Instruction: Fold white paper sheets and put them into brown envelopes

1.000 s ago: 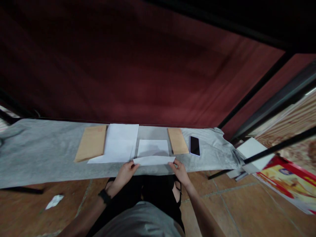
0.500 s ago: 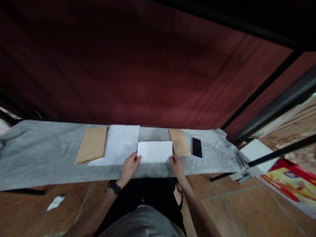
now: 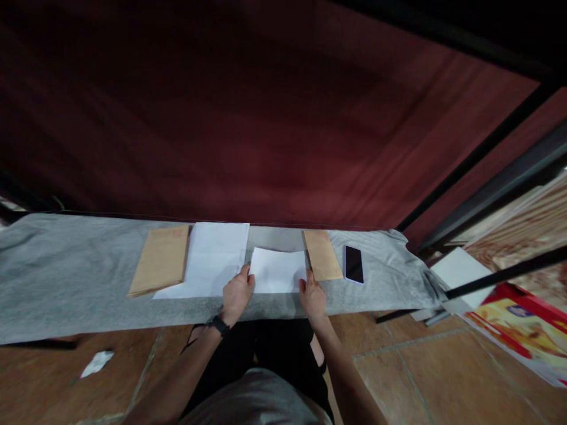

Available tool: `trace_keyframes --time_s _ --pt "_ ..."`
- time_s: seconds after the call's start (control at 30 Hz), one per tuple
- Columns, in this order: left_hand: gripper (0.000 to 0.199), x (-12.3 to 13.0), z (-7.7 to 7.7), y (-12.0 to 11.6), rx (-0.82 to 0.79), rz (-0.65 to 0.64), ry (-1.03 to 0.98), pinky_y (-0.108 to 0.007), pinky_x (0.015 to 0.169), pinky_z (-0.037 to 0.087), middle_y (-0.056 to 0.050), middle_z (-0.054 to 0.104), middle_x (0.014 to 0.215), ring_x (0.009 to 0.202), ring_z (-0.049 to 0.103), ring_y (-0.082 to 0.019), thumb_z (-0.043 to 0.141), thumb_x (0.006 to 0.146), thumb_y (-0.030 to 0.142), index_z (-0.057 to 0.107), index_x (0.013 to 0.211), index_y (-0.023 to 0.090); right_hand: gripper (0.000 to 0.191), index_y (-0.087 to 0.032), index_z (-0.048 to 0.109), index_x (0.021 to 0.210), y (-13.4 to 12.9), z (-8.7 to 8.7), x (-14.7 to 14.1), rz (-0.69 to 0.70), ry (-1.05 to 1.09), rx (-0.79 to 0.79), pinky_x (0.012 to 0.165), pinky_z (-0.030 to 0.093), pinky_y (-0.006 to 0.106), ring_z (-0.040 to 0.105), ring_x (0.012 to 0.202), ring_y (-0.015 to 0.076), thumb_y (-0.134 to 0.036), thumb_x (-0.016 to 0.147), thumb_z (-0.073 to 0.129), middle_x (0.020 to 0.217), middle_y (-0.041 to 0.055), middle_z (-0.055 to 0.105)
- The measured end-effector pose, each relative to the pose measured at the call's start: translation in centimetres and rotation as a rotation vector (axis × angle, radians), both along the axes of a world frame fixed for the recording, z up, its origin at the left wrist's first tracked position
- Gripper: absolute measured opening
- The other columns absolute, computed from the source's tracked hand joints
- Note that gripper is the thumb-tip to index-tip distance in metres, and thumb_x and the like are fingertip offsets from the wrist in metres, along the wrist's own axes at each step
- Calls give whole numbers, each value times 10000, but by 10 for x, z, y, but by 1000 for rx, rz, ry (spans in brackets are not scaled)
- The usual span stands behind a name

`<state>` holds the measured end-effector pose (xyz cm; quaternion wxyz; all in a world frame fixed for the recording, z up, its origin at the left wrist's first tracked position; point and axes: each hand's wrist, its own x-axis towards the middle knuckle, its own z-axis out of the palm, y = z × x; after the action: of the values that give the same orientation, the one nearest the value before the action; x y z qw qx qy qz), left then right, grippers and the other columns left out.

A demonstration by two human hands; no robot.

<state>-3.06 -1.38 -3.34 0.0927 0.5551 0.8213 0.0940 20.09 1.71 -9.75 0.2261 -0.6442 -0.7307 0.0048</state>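
A folded sheet of white paper [image 3: 278, 271] lies at the near middle of the cloth-covered table, its far edge slightly curved. My left hand [image 3: 238, 293] pinches its left edge, thumb on top. At the right edge my right hand [image 3: 313, 295] grips the same paper, fingers toward the brown envelope. That single brown envelope [image 3: 323, 255] lies flat just right of the paper. On the left, a stack of white sheets [image 3: 217, 260] sits close to my left hand. Beyond it rests a pile of brown envelopes [image 3: 160, 258].
A phone [image 3: 353, 264] with a pale purple case lies right of the single envelope. Grey cloth [image 3: 80, 271] covers the narrow table, against a dark red panel [image 3: 274, 147]. A red and yellow box [image 3: 522, 327] stands low at the right. A crumpled white scrap [image 3: 97, 363] is on the tiled floor.
Both hands have shifted inward and slightly forward along the paper's sides. The paper's far edge, straight before, now bows, and its far left corner sits farther away.
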Motion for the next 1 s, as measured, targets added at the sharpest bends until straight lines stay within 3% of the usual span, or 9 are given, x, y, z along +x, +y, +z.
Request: trace_keyframes --time_s 0.17,0.3,0.4,0.5,0.6,0.7,0.87,1.0 --pt "456 0 -6 1 9 -15 11 -299 721 497 -117 766 951 855 742 -231 408 1011 300 460 1446 174 452 -103 502 1435 1 -3 -2 11 -59 7 762 561 346 736 902 262 -269 1039 363 1131 214 728" --pt "431 -2 -12 2 8 -76 40 -316 738 517 -131 761 1001 889 746 -246 364 1025 277 493 1422 173 429 -113 532 1415 0 0 -4 -5 -96 1 764 551 357 722 916 266 -225 1023 398 1217 224 692" --pt "396 -3 -16 3 12 -156 58 -333 751 529 -135 750 1043 909 744 -258 338 1029 249 563 1347 177 417 -128 574 1379 1 7 -10 18 -118 23 868 534 417 681 1036 296 -148 992 419 1249 224 672" --pt "367 -3 -18 4 13 -209 83 -336 751 535 -143 734 1077 910 740 -260 335 1031 240 614 1259 168 448 -152 557 1406 3 13 -22 114 -101 30 1035 461 459 575 1258 304 -118 971 453 1400 200 597" --pt "358 -5 -19 5 16 -235 98 -336 770 539 -148 728 1077 903 737 -249 347 1025 211 611 1261 156 465 -132 514 1452 4 12 -36 221 -84 1 1146 373 460 436 1420 295 -202 993 487 1552 177 467" --pt "366 -6 -19 5 31 -252 121 -351 808 547 -143 725 1066 918 729 -243 362 1009 162 607 1281 157 493 -135 485 1488 2 3 -46 273 -87 -21 1182 331 461 390 1466 290 -292 1020 480 1600 158 408" --pt "404 7 -21 11 155 -309 242 -432 1009 500 -208 656 1263 1164 648 -288 371 964 82 636 1269 93 504 -140 471 1507 -2 -9 -51 271 -101 -34 1193 310 473 423 1453 285 -338 1045 438 1581 168 432" --pt "462 35 -35 23 246 -508 153 -470 1185 361 -161 498 1532 1447 422 -298 379 1017 236 538 1435 121 504 -150 455 1521 -2 -11 -49 286 -95 -41 1203 297 472 412 1463 278 -308 1044 421 1585 155 427"
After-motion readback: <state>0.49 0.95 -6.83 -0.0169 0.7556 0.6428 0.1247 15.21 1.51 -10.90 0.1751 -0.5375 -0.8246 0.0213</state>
